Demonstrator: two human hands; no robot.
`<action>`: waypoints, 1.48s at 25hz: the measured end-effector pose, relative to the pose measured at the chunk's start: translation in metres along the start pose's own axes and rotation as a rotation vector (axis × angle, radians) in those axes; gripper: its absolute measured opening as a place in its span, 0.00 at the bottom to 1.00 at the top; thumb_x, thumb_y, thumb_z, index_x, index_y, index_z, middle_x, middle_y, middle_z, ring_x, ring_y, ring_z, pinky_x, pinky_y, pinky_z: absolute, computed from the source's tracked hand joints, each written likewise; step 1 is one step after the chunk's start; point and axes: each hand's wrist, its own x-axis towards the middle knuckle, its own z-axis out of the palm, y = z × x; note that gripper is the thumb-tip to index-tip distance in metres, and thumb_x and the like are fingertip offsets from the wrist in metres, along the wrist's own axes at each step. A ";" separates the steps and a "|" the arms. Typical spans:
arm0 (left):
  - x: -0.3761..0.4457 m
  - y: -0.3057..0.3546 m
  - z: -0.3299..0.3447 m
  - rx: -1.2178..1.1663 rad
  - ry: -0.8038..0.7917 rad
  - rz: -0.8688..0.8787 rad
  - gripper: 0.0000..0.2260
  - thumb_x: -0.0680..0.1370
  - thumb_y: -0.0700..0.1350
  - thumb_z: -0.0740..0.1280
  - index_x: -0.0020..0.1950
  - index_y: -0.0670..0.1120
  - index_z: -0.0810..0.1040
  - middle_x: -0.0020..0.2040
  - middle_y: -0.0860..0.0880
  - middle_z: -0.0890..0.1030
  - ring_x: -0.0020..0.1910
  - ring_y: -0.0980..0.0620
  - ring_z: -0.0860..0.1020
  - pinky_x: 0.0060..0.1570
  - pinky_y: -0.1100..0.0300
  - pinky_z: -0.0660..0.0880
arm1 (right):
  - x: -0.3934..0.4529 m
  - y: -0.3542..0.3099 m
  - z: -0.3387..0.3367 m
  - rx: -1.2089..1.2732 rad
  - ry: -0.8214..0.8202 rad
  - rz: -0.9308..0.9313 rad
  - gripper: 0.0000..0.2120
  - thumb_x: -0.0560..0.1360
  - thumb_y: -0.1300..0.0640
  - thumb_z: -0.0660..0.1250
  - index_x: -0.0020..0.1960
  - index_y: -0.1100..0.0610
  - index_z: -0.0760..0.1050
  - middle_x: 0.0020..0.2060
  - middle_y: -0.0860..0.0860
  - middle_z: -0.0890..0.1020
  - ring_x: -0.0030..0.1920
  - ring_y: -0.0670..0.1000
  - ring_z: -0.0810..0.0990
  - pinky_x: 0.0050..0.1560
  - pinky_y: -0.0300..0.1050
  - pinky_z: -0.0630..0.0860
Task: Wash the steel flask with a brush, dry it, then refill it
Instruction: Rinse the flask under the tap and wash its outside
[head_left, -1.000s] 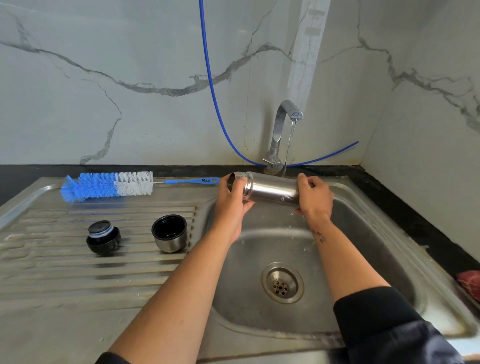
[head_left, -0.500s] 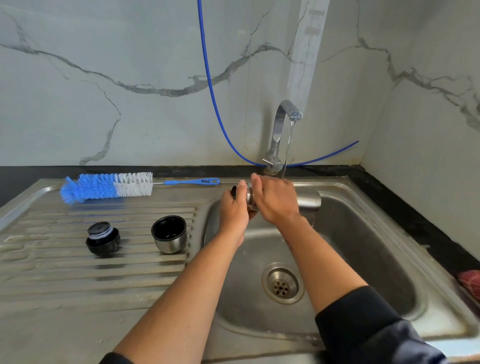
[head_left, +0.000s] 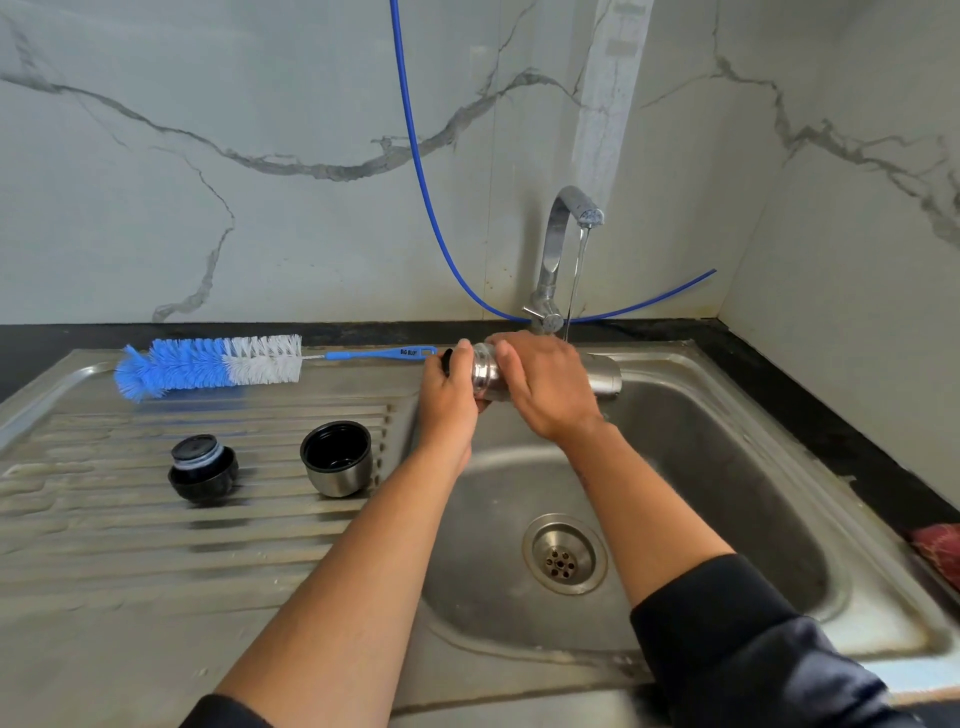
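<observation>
Clearly mid-wash — both hands, left hand and right hand, grip the steel flask under the tap (brush lies aside) — drying and refilling remain.

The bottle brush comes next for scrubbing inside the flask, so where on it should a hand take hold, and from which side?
Grip the bottle brush by its thin blue handle, not the bristles. It lies flat along the back of the draining board, handle end pointing toward the flask, so come down from above. Both hands, left and right, hold the flask; the right probably frees up more easily.
</observation>
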 end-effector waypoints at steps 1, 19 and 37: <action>0.002 0.004 -0.003 -0.011 0.019 0.004 0.06 0.84 0.50 0.64 0.52 0.48 0.75 0.48 0.46 0.81 0.47 0.48 0.82 0.50 0.48 0.82 | -0.002 0.015 -0.002 0.000 -0.009 0.026 0.22 0.85 0.43 0.46 0.55 0.48 0.78 0.50 0.47 0.83 0.54 0.53 0.80 0.68 0.60 0.68; -0.003 0.012 -0.003 0.003 -0.013 0.070 0.05 0.76 0.51 0.68 0.50 0.53 0.78 0.48 0.50 0.81 0.49 0.48 0.79 0.54 0.49 0.78 | -0.009 0.054 -0.018 0.628 0.165 0.964 0.18 0.81 0.38 0.59 0.49 0.50 0.80 0.50 0.52 0.81 0.51 0.56 0.81 0.46 0.56 0.85; -0.002 0.013 -0.010 0.189 0.158 0.059 0.14 0.83 0.57 0.62 0.52 0.47 0.77 0.50 0.45 0.81 0.49 0.46 0.83 0.38 0.48 0.85 | -0.007 0.010 -0.007 -0.031 -0.011 0.118 0.25 0.84 0.41 0.46 0.57 0.48 0.80 0.55 0.49 0.84 0.61 0.54 0.79 0.70 0.61 0.65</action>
